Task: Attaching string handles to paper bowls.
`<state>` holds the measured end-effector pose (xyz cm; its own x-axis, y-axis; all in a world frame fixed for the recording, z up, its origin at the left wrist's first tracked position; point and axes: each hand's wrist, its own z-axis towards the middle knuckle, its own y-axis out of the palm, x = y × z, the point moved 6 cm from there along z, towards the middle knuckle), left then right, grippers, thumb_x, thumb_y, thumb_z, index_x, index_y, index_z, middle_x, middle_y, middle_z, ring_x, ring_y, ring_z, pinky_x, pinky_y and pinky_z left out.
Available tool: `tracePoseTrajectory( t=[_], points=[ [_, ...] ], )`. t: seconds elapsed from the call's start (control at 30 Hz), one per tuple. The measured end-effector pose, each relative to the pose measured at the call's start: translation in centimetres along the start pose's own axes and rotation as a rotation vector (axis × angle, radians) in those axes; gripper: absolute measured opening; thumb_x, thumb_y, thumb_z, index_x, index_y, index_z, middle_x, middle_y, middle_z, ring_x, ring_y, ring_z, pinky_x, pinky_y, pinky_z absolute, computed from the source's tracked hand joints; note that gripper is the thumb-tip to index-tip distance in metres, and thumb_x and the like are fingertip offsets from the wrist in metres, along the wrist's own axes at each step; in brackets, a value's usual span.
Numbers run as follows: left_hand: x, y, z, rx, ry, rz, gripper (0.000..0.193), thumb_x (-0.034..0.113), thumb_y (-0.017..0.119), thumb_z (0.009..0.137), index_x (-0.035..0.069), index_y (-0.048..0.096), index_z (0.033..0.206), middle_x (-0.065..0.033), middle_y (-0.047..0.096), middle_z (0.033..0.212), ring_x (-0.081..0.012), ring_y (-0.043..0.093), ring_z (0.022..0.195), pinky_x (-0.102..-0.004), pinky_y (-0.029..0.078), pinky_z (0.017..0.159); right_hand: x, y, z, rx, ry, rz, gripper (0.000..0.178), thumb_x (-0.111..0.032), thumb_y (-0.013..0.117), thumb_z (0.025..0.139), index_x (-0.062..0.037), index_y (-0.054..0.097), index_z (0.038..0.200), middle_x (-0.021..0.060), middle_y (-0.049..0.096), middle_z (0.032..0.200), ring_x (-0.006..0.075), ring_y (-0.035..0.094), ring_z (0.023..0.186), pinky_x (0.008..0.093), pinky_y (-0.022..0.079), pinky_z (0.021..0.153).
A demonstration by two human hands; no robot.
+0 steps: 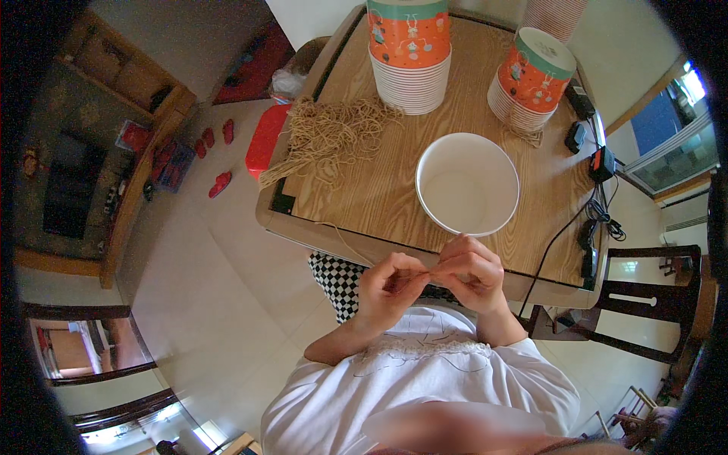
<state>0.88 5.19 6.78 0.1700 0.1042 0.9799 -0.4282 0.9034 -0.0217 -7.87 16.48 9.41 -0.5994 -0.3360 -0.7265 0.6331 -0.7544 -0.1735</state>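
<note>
One left hand (390, 290), one right hand (474, 274): lower centre, fingers pinched tip to tip, likely for precision.
Twine strand (346, 242): surface (371, 186) edge to hands, apparently gripped.
Twine heap (334, 136): upper centre-left, seemingly within reach.

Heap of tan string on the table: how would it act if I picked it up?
The heap of tan string would probably feel floppy, since its strands lie in loose curls. It may lift as a clump or snag, as many strands cross and tangle. It seems unlikely to roll, being spread out irregularly.
</note>
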Motion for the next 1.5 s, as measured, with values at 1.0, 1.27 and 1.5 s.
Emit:
tracePoseTrajectory(
  t=[1.0,1.27,1.5],
  points=[
    [-1.3,-3.3,1.9,0.111,-0.135,0.101,0.005,0.005,0.059,0.083,0.001,0.063,0.083,0.0004,0.06,0.073,-0.0031,0.045,0.059,-0.0178,0.036,0.052,1.6,-1.0,7.1,-0.389,0.137,-0.594,0.02,-0.015,0.063,0.076,-0.0055,0.056,0.092,0.0098,0.057,0.079,0.0287,0.056,0.075,0.0393,0.045,0.067],
    [0.0,-3.2,5.1,0.128,-0.074,0.181,0.003,0.004,0.065,0.079,0.004,0.063,0.08,0.0042,0.051,0.063,-0.0018,0.038,0.055,-0.0181,0.03,0.048,3.2,-4.0,9.5,-0.327,0.054,-0.742,0.034,-0.019,0.065,0.073,-0.0101,0.058,0.106,0.0109,0.055,0.098,0.031,0.052,0.094,0.0415,0.044,0.083],
    [0.0,-3.8,6.8,0.193,0.11,0.119,0.012,0.007,0.057,0.086,0.002,0.061,0.076,0.002,0.05,0.062,-0.0021,0.039,0.054,-0.0195,0.03,0.047,10.9,-6.9,7.0,-0.541,0.391,-0.875,0.011,-0.017,0.051,0.084,-0.0076,0.057,0.087,0.0129,0.057,0.082,0.0316,0.06,0.071,0.0417,0.051,0.057]
  ],
)
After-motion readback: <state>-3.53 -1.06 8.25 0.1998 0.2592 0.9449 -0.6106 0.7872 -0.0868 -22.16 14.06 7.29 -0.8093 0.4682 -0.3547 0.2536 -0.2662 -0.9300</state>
